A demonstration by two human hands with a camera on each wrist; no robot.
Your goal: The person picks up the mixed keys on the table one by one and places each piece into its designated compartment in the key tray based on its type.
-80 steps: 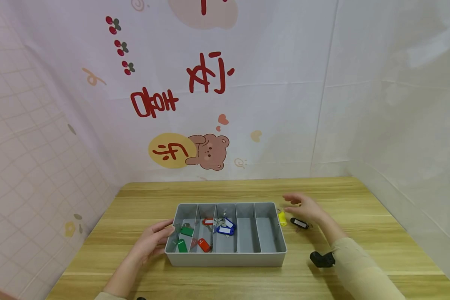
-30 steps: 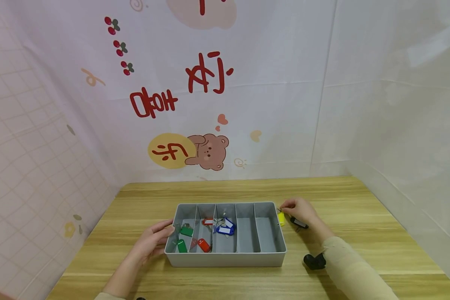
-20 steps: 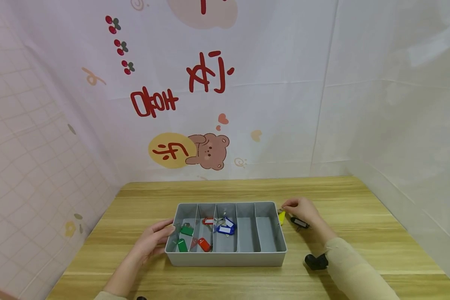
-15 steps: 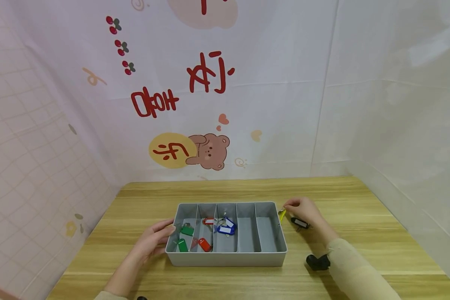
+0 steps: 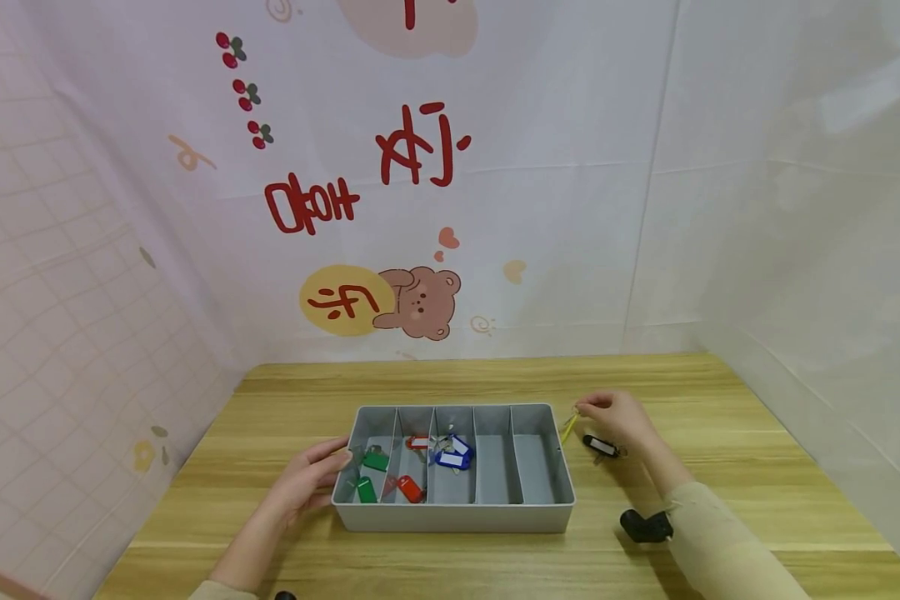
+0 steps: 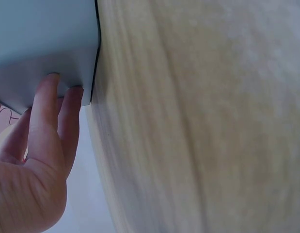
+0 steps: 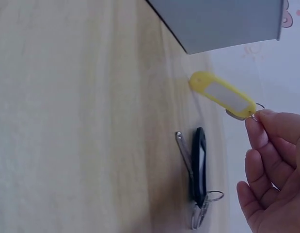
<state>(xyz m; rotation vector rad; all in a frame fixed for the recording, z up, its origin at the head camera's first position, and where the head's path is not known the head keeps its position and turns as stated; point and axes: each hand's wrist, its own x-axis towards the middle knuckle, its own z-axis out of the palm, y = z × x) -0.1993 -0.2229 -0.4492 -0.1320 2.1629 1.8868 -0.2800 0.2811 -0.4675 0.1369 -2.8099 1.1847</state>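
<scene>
My right hand point(image 5: 621, 417) pinches a yellow key tag point(image 7: 222, 94) at its metal ring between thumb and index finger. The tag slants off the fingertips, just beyond the right end of a grey divided tray point(image 5: 453, 518). My left hand point(image 5: 307, 482) rests against the tray's left end, its extended fingers point(image 6: 45, 116) touching the outer wall. Below the right hand lies a black key tag point(image 7: 200, 165) with keys. Inside the tray, green key tags point(image 5: 366, 490) lie in the leftmost compartment, red key tags point(image 5: 410, 489) in the second and blue key tags point(image 5: 452, 459) in the middle one.
The tray's two rightmost compartments show bare floors. A black device point(image 5: 645, 526) sits by the right sleeve point(image 5: 727, 542). The wooden table point(image 5: 420, 567) ends at a printed white curtain point(image 5: 555, 208) at the back, with more curtain at both sides.
The right hand has closed its fingertips on the yellow key tag's ring, tipped the tag up and shifted it slightly right. The left hand and the tray have stayed put.
</scene>
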